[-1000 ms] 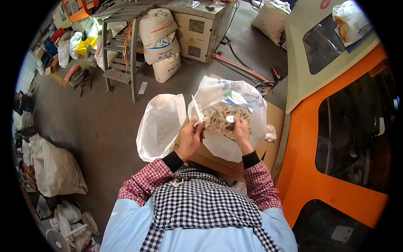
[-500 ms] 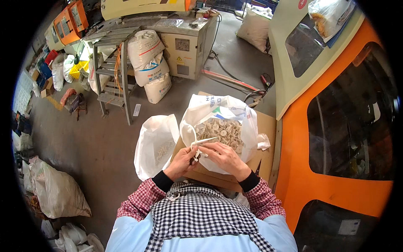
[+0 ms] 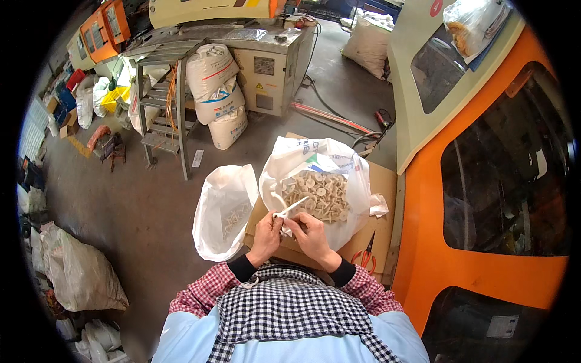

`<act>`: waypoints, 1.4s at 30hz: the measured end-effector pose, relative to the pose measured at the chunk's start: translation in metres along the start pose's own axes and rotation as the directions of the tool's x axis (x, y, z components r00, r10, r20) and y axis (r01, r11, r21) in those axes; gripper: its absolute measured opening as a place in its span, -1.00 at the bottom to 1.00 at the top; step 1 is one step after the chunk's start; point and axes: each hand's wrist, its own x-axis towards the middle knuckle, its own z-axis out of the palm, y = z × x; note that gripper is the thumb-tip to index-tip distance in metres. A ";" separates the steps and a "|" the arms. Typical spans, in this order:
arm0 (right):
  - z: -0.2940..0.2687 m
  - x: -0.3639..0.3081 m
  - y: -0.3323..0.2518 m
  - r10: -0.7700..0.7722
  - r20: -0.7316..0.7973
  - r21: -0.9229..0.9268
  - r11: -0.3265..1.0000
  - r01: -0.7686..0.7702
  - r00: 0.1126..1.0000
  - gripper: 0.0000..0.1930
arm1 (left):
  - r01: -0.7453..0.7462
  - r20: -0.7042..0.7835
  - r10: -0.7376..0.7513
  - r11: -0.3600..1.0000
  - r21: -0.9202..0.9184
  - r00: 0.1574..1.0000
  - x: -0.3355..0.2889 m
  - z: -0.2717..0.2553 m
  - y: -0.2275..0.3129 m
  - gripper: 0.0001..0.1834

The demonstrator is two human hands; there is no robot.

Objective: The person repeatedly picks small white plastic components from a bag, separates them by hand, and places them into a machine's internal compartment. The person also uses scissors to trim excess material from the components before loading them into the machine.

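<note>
Hands [image 3: 265,239] [image 3: 313,239] hold a white piece [image 3: 295,206] by the larger bag's [image 3: 359,187] near edge.

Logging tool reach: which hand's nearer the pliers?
Right. The right hand is to the left of the pliers, not touching them; the left hand is farther left, beyond the right hand.

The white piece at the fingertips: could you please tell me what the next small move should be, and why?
Perhaps the right hand should tug gently at the lower end of the white piece while the left hand steadies it: both hands' fingers meet there, the pliers lie aside, and the open bag of discs stands just beyond.
</note>
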 end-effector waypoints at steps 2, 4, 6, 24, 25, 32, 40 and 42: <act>-0.005 -0.002 -0.009 -0.021 0.078 0.014 1.000 0.020 0.997 -0.85 | 0.093 -0.024 -0.095 0.993 -0.071 0.995 -0.004 -0.003 -0.001 -0.76; -0.010 -0.004 0.001 -0.128 0.144 -0.051 0.989 0.136 0.981 -0.86 | 0.382 0.040 -0.385 0.888 -0.256 0.922 -0.011 -0.007 0.022 -0.76; -0.015 -0.008 0.005 -0.118 0.182 -0.121 0.983 0.142 0.976 -0.85 | 0.369 0.064 -0.369 0.871 -0.325 0.927 -0.012 -0.009 0.018 -0.75; 0.006 -0.006 0.056 0.588 0.241 0.593 0.541 -0.597 0.772 -0.70 | -0.248 -0.093 0.571 0.490 0.836 0.816 -0.026 -0.109 -0.032 -0.81; 0.005 -0.005 0.056 0.579 0.222 0.613 0.543 -0.575 0.784 -0.69 | -0.160 -0.126 0.532 0.459 0.874 0.837 -0.020 -0.128 -0.037 -0.81; 0.001 0.003 0.079 0.505 -0.025 0.687 0.635 -0.352 0.862 -0.76 | 0.220 -0.301 0.177 0.371 0.902 0.937 -0.013 -0.187 -0.086 -0.36; -0.006 0.053 0.134 0.663 -0.141 0.823 0.491 -0.285 0.735 -0.71 | 0.077 -0.125 0.090 0.413 0.908 0.988 -0.017 -0.150 -0.095 -0.57; -0.010 0.076 0.149 0.639 -0.144 0.825 0.499 -0.264 0.756 -0.67 | 0.016 -0.059 0.080 0.450 0.893 0.995 -0.017 -0.142 -0.090 -0.62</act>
